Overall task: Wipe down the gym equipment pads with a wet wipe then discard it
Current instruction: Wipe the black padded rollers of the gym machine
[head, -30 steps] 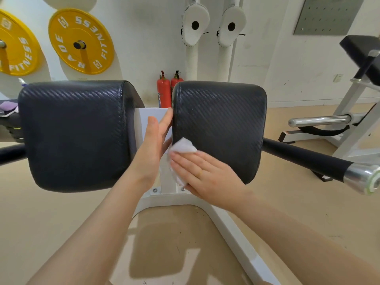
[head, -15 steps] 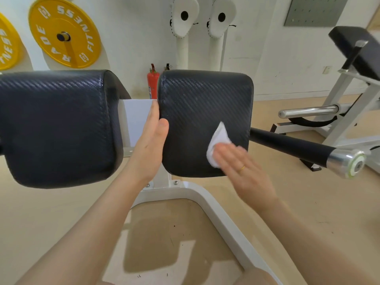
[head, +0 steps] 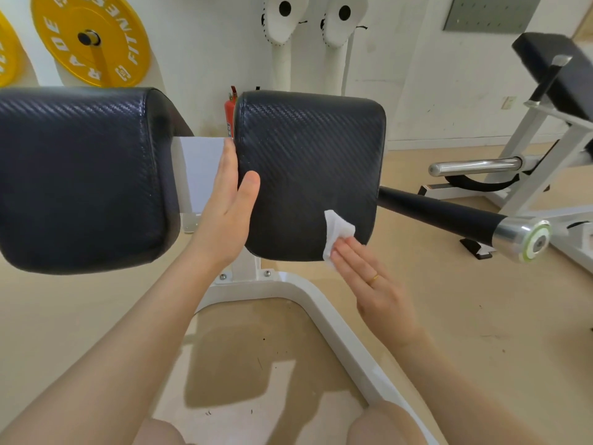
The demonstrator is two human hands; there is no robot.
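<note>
Two black textured pads sit side by side on a white frame: the left pad (head: 80, 178) and the right pad (head: 308, 162). My right hand (head: 369, 281) presses a crumpled white wet wipe (head: 337, 234) flat against the lower right corner of the right pad. In the gap between the pads, my left hand (head: 226, 207) grips the right pad's left edge, thumb on its front face and fingers behind it.
A black handle bar with a chrome end cap (head: 523, 237) sticks out to the right of the pad. The white base frame (head: 321, 303) runs along the tan floor. A bench machine (head: 552, 101) stands far right. Yellow weight plates (head: 91, 40) and a red extinguisher (head: 229, 112) are by the wall.
My right hand has swept the wipe from the right pad's left edge across its face to the lower right corner. My left hand has kept its hold on the pad's left edge.
</note>
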